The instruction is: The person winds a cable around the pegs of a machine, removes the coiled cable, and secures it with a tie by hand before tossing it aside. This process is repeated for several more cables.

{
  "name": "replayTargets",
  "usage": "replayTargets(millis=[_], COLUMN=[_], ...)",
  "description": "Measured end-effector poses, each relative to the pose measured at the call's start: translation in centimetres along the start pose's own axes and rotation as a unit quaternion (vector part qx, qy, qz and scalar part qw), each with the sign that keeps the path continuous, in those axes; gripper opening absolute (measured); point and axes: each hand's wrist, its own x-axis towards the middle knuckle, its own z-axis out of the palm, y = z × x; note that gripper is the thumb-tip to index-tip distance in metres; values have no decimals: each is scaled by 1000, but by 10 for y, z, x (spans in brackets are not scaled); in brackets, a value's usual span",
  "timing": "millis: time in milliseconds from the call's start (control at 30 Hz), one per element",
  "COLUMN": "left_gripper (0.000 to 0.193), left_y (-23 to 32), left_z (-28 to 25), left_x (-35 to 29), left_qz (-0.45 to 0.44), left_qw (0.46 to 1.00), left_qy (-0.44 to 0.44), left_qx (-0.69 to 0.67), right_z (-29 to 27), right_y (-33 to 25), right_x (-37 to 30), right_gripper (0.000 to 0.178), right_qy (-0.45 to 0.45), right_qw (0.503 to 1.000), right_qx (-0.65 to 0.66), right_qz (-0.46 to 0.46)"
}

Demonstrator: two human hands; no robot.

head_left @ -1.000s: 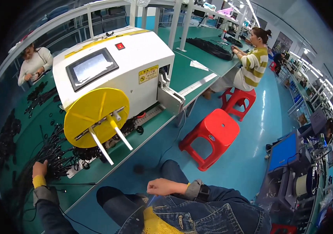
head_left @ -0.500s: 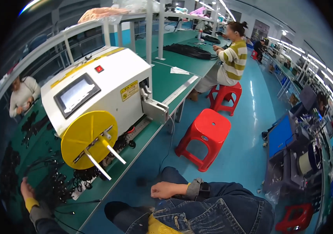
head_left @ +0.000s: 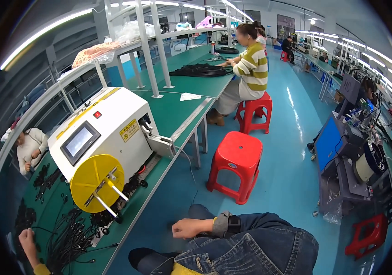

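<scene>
My left hand [head_left: 28, 244] is at the table's left side, fingers curled, beside a heap of black cables [head_left: 70, 240]. One thin cable runs close to its fingertips, but whether the fingers grip it is too small to make out. My right hand [head_left: 187, 228] rests over my lap as a loose fist, with nothing showing in it. Behind the cables stands a white bench machine [head_left: 109, 130] with a small screen [head_left: 80, 142]. A yellow disc [head_left: 97, 183] with two metal rods is on its near side.
The green table [head_left: 159, 117] runs away along the left, under a rack with plastic bags. A co-worker in a striped sweater [head_left: 253, 68] sits there by black cables; another person [head_left: 32, 149] sits across. A red stool [head_left: 238, 149] stands ahead, grey equipment [head_left: 338, 183] at the right.
The view has tilted up and shifted, so the machine and stools appear lower or farther left. My left hand now shows curled fingers beside the cables. My right hand stays over my lap.
</scene>
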Motion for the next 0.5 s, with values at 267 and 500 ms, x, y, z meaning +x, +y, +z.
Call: replayTargets(millis=[267,500], left_gripper=[28,31], left_y=[-11,59], left_z=[1,5], left_x=[-59,-89], left_qz=[120,-89], left_qw=[989,935], left_qy=[-14,336], left_qx=[87,76], right_z=[1,-16], right_y=[-21,-21], right_x=[-5,-7], right_gripper=[24,22], right_qy=[4,30], right_qw=[997,993], right_qx=[-21,-24], right_qz=[-75,-110])
